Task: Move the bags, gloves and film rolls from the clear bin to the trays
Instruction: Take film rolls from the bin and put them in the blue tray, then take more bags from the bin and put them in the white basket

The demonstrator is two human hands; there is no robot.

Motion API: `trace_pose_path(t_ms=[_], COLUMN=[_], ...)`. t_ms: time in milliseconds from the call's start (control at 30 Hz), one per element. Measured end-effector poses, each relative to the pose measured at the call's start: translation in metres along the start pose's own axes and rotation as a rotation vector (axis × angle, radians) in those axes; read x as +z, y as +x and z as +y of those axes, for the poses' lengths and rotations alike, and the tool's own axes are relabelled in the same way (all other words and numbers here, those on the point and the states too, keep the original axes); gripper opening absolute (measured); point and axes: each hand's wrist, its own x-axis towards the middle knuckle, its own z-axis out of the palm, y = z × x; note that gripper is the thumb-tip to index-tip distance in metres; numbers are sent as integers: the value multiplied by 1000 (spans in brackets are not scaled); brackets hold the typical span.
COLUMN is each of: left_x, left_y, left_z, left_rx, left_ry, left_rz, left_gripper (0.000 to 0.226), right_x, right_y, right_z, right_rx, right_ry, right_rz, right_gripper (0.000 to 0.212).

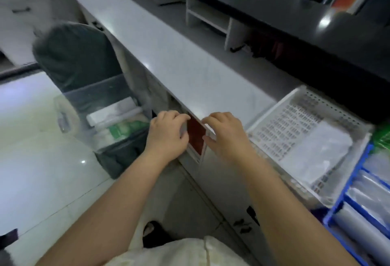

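Both hands hold a flat pack with a dark red label (196,134) at the white counter's front edge. My left hand (168,134) grips its left side and my right hand (225,136) grips its right side. The clear bin (69,115) sits on a dark green chair seat to the left, holding white film rolls (114,111) and a green-printed pack (124,129). A white perforated tray (280,122) on the counter to the right holds a clear plastic bag (320,147). A blue tray (346,200) at the far right holds clear film rolls (371,191).
The long white counter (168,54) runs from top left to the trays. The dark green chair (76,56) stands against it on the left. A black counter (295,12) with white shelves lies beyond. Cabinet doors with dark handles (251,213) are below me.
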Motion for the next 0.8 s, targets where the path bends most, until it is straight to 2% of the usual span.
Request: trace_pose_path(t_ms=[133,367,567,700,800], left_x=[-37,-72,-62,-22,13], left_y=[18,41,86,123,146], left_z=[-117,-279,-371,-426,-457], left_rx=[-134,-392,-547,-666,-763], left_ry=[70,128,134,137,109], left_rz=[62,23,7,-89,-184], left_gripper=[42,44,46,52,51], right_x=[44,122,188,251,299], right_y=[101,234,339,410,455], right_z=[-71,-161,-173,-163,-150], right_rx=[-143,-297,-328,-323,-305], right_ry=[-26,33,99,146,161], right_rz=[-18,-118,-195,-299,-439], right_gripper=[37,40,40,38,36])
